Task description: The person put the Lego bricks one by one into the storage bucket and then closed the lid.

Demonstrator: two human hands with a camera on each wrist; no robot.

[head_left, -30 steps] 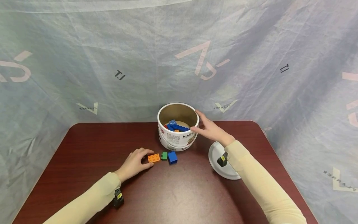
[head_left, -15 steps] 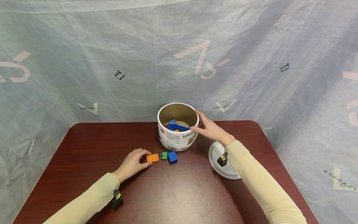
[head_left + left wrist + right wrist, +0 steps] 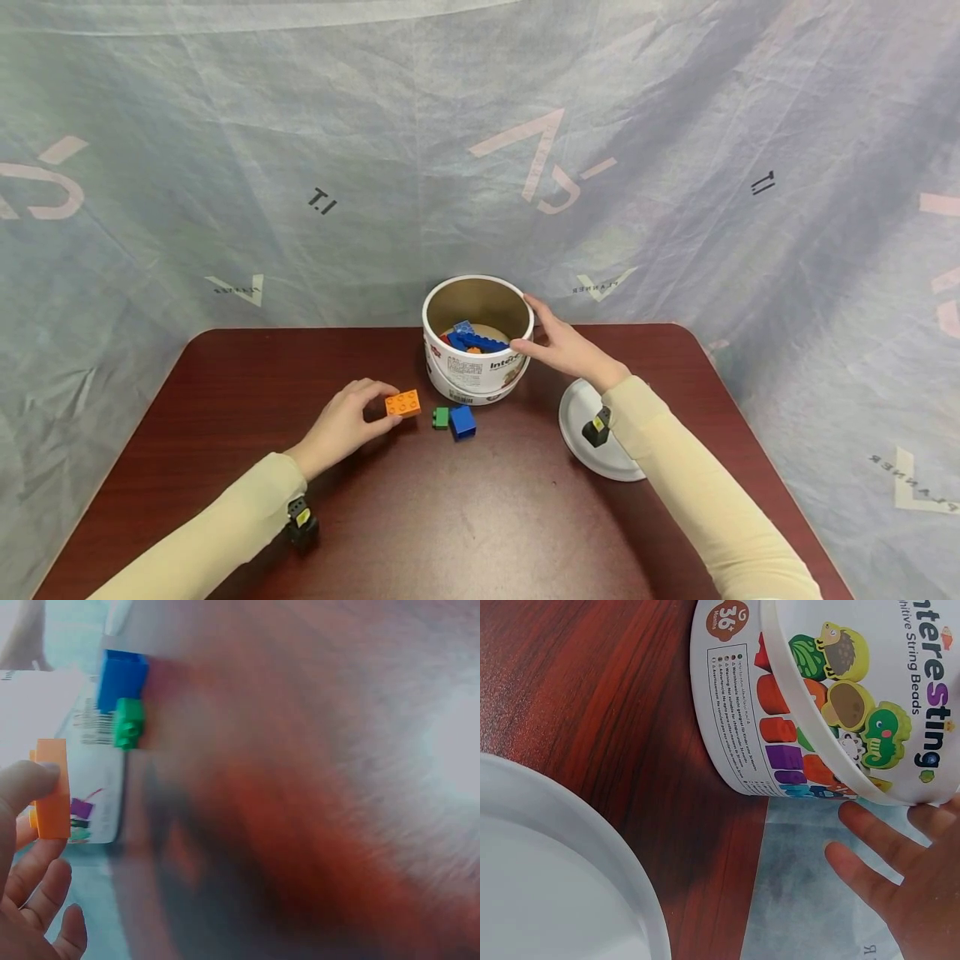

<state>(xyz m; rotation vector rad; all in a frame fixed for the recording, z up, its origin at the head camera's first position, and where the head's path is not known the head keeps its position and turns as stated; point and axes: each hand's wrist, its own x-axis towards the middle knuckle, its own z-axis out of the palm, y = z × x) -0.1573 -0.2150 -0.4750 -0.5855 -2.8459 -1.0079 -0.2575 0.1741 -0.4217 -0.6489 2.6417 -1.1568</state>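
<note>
Between thumb and fingers, my left hand (image 3: 347, 423) pinches an orange toy building brick (image 3: 402, 404), with studs on its top. The left wrist view shows the thumb on one side of the orange brick (image 3: 54, 791) and the other fingers loosely bent below. A small green brick (image 3: 440, 418) and a blue brick (image 3: 463, 422) lie side by side on the table, to the right of that hand. My right hand (image 3: 573, 348) rests against the right rim of a white round bucket (image 3: 457, 371), fingers spread and fairly straight. Inside the bucket lie blue, red and orange bricks (image 3: 480, 342).
A white round lid (image 3: 577, 425) lies on the table under my right forearm. The bucket stands near the back edge of the dark red wooden table (image 3: 480, 517). Grey printed cloth (image 3: 375, 167) hangs behind and at both sides.
My left hand has drawn the orange brick leftward, away from the green one, and raised it off the table. The right hand and the bucket have stayed in place.
</note>
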